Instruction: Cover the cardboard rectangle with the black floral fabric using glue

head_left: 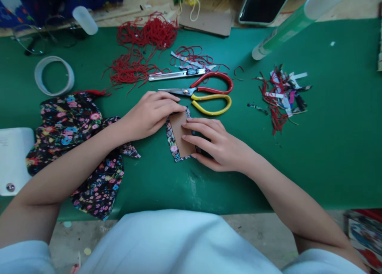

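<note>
A small brown cardboard rectangle (182, 135) lies on a slightly larger piece of dark floral fabric (172, 140), whose edges show around it. My left hand (153, 112) reaches in from the left, its fingers drawn together with the tips at the top edge of fabric and card; its thumb is mostly hidden. From the right, my right hand (219, 144) rests its spread fingertips on the card's right side and lower corner. Just beyond the hands lie scissors (198, 92) with one red and one yellow handle, and a utility knife (176, 75).
Red yarn (143, 47) lies in tangles at the back. Scraps (283, 94) are heaped to the right, near a tall clear tube (286, 29). A tape roll (54, 75), larger floral fabric (70, 122) and a white device (14, 158) occupy the left. A phone (264, 5) is behind.
</note>
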A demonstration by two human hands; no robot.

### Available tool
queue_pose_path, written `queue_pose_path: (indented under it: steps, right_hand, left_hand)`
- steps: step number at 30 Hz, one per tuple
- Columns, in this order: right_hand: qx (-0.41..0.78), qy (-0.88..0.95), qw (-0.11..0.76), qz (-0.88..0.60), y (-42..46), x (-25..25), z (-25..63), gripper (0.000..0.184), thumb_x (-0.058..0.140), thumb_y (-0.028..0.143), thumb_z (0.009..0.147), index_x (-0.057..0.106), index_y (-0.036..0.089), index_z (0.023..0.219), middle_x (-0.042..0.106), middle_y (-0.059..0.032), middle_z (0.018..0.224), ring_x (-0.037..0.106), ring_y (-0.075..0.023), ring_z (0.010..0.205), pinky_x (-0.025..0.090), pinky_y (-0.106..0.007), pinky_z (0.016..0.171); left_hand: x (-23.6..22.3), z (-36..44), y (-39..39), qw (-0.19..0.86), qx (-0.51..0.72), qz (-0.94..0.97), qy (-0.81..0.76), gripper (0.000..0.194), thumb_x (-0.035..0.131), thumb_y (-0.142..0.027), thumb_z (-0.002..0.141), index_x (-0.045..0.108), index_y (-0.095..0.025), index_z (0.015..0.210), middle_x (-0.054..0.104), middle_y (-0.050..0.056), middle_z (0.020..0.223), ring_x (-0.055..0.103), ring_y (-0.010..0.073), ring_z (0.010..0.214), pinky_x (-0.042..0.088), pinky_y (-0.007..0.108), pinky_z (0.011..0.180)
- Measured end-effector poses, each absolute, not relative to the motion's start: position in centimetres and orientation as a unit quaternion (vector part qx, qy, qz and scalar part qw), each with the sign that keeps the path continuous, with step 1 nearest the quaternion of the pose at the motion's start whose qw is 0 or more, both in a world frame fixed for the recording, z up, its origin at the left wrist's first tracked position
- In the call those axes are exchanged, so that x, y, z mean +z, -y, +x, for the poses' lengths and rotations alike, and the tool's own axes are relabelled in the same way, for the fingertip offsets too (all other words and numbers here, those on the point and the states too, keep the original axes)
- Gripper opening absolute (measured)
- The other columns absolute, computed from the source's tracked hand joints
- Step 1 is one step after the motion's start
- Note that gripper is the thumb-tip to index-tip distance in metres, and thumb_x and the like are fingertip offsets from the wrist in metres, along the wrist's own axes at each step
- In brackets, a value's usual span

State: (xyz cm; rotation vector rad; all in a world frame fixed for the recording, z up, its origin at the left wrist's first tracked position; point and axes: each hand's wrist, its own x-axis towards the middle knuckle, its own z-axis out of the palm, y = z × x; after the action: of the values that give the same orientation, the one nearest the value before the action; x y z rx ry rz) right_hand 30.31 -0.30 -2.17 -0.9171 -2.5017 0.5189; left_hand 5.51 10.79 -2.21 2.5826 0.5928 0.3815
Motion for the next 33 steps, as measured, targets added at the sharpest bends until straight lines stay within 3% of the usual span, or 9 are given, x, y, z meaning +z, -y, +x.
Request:
queue_pose_path:
  steps: [33]
  right_hand:
    - [0.199,0.897,0.207,-0.336,0.25,-2.21,30.38,0.04,0.058,0.029,0.093,0.056,0.013,0.13,0.057,-0.0217,0.142,0.047,-0.0351,0.138,0.045,-0.054,0.106]
  left_hand:
    - [-2.14,5.63,-10.62,0.25,0.125,0.93,-0.238,0.032,0.043,-0.022,0.1,0.063,-0.025,0.125,0.07,0.008,0.127,0.058,0.0235,0.128,0.041,0.043,0.104]
